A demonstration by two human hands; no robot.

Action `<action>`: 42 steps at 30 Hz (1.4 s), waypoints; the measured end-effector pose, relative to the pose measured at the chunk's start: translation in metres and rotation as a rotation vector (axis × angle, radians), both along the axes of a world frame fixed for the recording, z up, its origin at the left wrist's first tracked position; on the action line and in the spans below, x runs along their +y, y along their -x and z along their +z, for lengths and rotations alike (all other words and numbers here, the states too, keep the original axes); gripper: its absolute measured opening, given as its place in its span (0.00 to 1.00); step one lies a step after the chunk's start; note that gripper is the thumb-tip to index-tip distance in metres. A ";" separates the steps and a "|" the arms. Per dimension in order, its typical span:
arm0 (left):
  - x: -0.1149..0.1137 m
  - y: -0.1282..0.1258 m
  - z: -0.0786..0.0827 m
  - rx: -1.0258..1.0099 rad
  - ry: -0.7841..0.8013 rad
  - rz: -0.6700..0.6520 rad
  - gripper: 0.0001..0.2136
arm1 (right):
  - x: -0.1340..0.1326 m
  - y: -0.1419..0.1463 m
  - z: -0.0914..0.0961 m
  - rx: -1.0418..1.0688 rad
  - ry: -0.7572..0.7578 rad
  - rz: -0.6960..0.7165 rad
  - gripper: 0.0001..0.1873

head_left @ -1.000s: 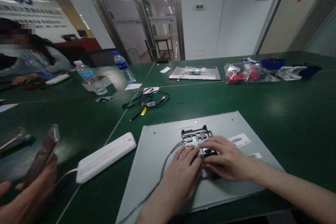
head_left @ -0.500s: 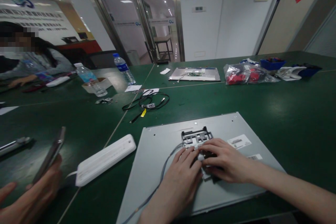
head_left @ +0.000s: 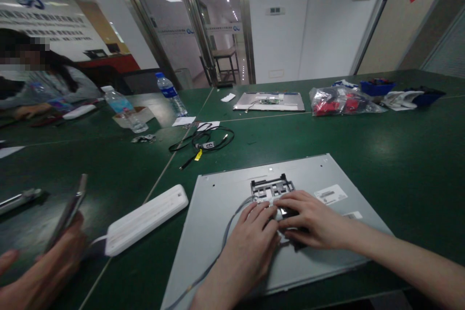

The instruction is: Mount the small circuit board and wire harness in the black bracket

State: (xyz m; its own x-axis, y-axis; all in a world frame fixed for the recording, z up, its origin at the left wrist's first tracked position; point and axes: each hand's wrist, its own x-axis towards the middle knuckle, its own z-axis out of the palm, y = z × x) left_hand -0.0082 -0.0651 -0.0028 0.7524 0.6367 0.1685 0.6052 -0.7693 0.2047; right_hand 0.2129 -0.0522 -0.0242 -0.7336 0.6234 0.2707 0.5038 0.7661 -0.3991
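Observation:
A flat grey metal panel (head_left: 203, 232) lies on the green table in front of me. On its middle sits a small slotted bracket (head_left: 273, 185) with black ends, and a grey cable (head_left: 228, 232) runs from it towards me. My left hand (head_left: 254, 237) rests palm down on the bracket's near left part, fingers bent and close together. From the right my right hand (head_left: 314, 220) reaches over the bracket's near right part, its fingers curled round the edge. Both hands' fingertips nearly meet, and what lies beneath them is mostly hidden.
Left of the panel lie a white power strip (head_left: 147, 220) and another person's hand holding a phone (head_left: 67, 213). Beyond are a coiled black cable (head_left: 218, 145), bottles (head_left: 170, 94), a second panel (head_left: 269, 101) and a plastic bag (head_left: 343, 102). Another person sits far left.
My right hand's fingers have shifted slightly over the bracket, and its wrist sits a little differently. My left hand stays nearly where it was. The view has moved slightly.

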 end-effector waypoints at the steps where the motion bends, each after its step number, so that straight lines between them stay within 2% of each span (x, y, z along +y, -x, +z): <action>1: 0.000 -0.001 0.000 -0.004 0.001 0.002 0.11 | 0.000 0.000 0.000 -0.002 0.001 0.003 0.13; 16: 0.001 -0.002 -0.001 -0.024 0.000 0.003 0.10 | 0.000 -0.002 -0.001 0.021 -0.041 0.013 0.09; 29: 0.000 -0.001 0.000 0.019 0.000 0.035 0.14 | -0.002 -0.001 0.004 0.042 -0.075 0.058 0.09; 42: 0.000 -0.001 -0.003 0.032 0.005 0.040 0.15 | -0.001 0.000 -0.002 0.059 -0.125 0.012 0.09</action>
